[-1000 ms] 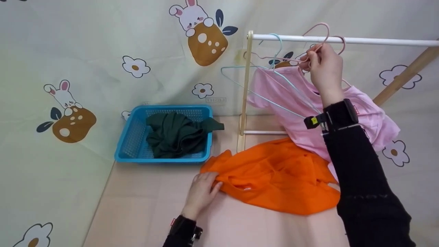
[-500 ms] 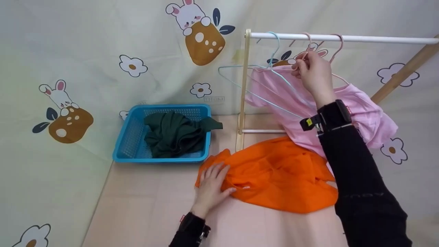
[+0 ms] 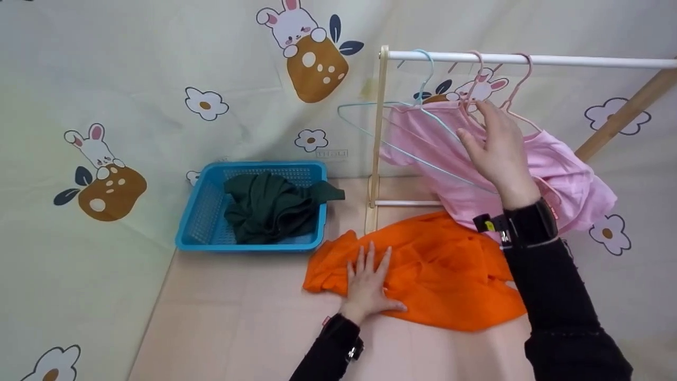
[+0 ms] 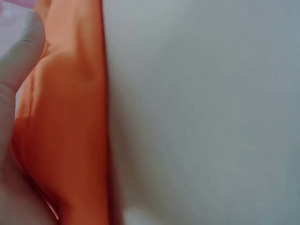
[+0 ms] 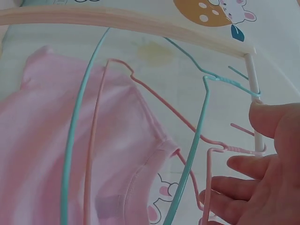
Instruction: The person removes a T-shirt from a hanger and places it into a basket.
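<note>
Step in hand: the pink shirt (image 3: 550, 174) looks hung on the rail (image 3: 529, 60); the orange shirt (image 3: 444, 275) lies waiting on the worktop (image 3: 238, 317) below the rail.
Left hand (image 3: 370, 283): flat, fingers straight and spread, pressing the orange shirt's near-left part.
Right hand (image 3: 500, 148): open and holding nothing, fingers loose, in front of the pink shirt just below the rail and the pink hangers (image 3: 521, 79).
Blue hanger (image 3: 418, 121): bare, hooked at the rail's left end, touching the pink shirt.
Next move, as I judge it: take a free hanger off the rail and bring it to the orange shirt's neck; the wire hooks sit close together, so a careful pick is needed.
Basket (image 3: 206, 217): blue, left of the rail's post, holding a dark green garment (image 3: 270, 206).
Surface: pale, smooth worktop.
Room: cloth backdrop (image 3: 132, 106) printed with rabbits and flowers behind the rail.
</note>
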A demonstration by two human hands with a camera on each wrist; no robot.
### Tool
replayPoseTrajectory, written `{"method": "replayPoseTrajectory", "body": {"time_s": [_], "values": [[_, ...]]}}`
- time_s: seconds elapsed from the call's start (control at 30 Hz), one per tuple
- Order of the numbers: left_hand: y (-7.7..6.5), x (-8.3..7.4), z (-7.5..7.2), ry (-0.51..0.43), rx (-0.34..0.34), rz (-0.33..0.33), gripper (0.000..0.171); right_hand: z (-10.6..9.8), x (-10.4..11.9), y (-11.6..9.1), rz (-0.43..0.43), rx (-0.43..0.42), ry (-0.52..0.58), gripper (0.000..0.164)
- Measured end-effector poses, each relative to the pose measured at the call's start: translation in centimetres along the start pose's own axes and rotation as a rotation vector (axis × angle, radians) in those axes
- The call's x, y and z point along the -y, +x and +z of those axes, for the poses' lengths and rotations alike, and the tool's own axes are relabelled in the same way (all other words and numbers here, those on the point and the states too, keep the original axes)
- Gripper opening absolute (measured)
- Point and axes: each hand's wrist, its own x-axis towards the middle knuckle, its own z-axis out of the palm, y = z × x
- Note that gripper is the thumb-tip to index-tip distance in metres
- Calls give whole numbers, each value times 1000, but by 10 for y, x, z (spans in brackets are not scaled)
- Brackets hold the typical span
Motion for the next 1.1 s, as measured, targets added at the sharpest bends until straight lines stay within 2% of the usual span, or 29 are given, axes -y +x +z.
{"method": "replayPoseTrajectory", "body": {"time_s": [0.1,0.17,0.3,0.43,0.57,0.73,0.8,0.9,0.97,1.1], "values": [[5,-1,5,2,46,-59,135,-2,-3,-16,-16,-35,-3,61],[7,-2,9,26,53,-75,134,-3,-6,-28,-12,-49,3,62],[7,-3,12,88,18,-71,128,-1,-12,-50,-61,-110,-3,63],[5,-5,14,103,-31,-59,116,2,-18,-69,-140,-153,-67,68],[4,-7,16,113,-107,-49,92,6,-21,-82,-186,-141,-135,76],[2,-3,19,115,-236,-36,43,10,-26,-91,-210,-120,-186,79],[1,-1,17,71,-273,-32,30,11,-29,-93,-215,-114,-198,80],[-1,3,8,-32,-306,-29,22,13,-33,-97,-208,-100,-212,80],[-1,5,-3,-126,-321,-14,19,13,-36,-100,-203,-99,-223,80],[0,11,-28,-315,-403,39,20,14,-42,-106,-214,-128,-249,79]]}}
